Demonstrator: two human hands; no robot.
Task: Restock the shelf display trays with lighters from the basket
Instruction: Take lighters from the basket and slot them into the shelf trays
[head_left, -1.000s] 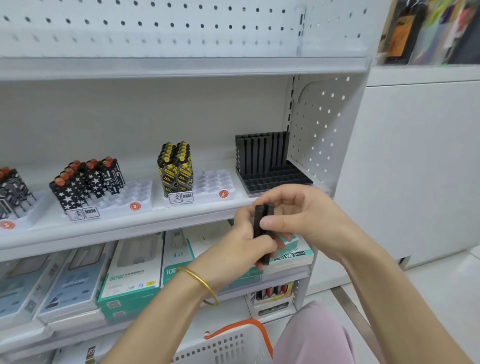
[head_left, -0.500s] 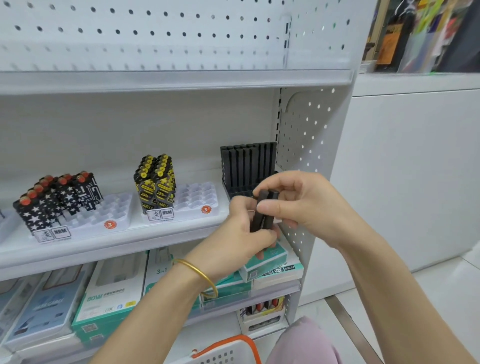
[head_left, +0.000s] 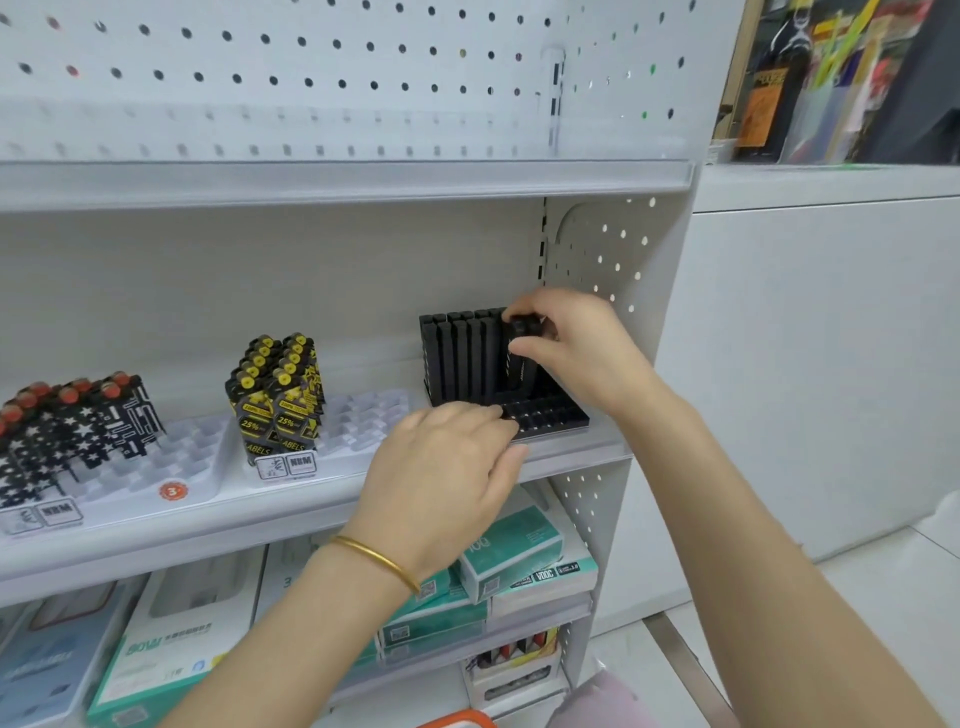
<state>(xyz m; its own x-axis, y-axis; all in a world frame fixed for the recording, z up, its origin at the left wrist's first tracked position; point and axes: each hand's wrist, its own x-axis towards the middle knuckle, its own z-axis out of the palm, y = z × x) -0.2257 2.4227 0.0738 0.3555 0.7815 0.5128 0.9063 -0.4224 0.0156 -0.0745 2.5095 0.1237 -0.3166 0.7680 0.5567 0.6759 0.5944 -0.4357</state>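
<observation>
Right grip (head_left: 576, 348) pinches a lighter (head_left: 519, 371) upright over the tray (head_left: 550, 418) at the shelf's (head_left: 311, 501) 3 o'clock end, aligned for a slot. Left grip (head_left: 441, 478), fingers relaxed, rests on the tray's 7 o'clock edge, probably to steady it.

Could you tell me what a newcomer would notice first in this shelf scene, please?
The right hand holds a black lighter upright over the black tray at the right end of the shelf, while the left hand rests on the tray's front. Mid-shelf, yellow-and-black lighters stand in a white tray.
</observation>
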